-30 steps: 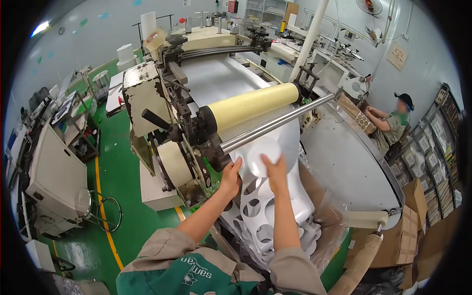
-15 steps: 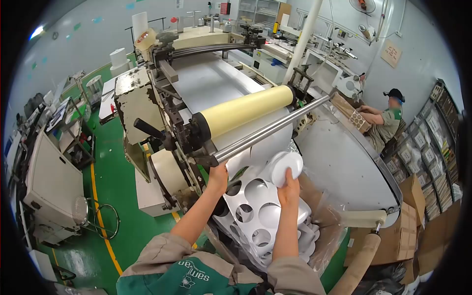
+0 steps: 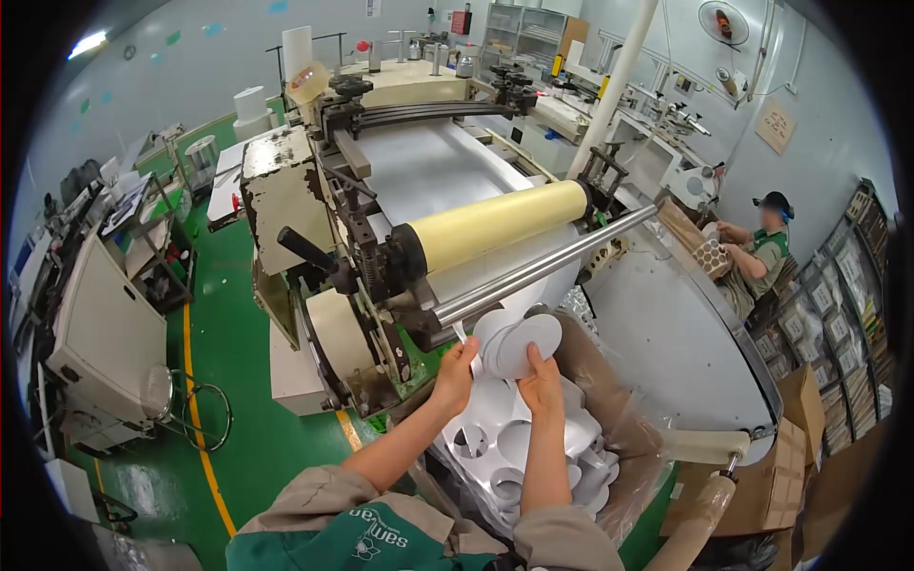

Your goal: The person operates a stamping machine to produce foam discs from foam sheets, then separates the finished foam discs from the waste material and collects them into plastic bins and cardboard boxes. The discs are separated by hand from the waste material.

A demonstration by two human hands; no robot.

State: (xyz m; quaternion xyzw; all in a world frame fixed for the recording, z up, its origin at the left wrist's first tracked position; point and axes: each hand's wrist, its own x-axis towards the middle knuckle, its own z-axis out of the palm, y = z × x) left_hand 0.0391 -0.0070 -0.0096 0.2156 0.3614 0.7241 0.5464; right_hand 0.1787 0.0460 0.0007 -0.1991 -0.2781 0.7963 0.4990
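My right hand grips a fanned bunch of white discs between thumb and fingers. Beside it, on the left, my left hand is closed with a narrow edge of white punched sheet at its fingertips. Part of that edge is hidden by the fingers. Below both hands, more punched sheet with round holes lies heaped in a plastic-lined box. Just above the hands runs a steel bar of the machine, and behind it a yellow roller.
A white web runs through the machine toward the rollers. The grey sloped panel stands at the right, with cardboard boxes below it. A co-worker sits farther right, handling white pieces. A wire stool stands on the green floor.
My left hand has come down and right, away from the bar. The discs in my right hand are now fanned out and closer to the left hand. The view has shifted slightly.
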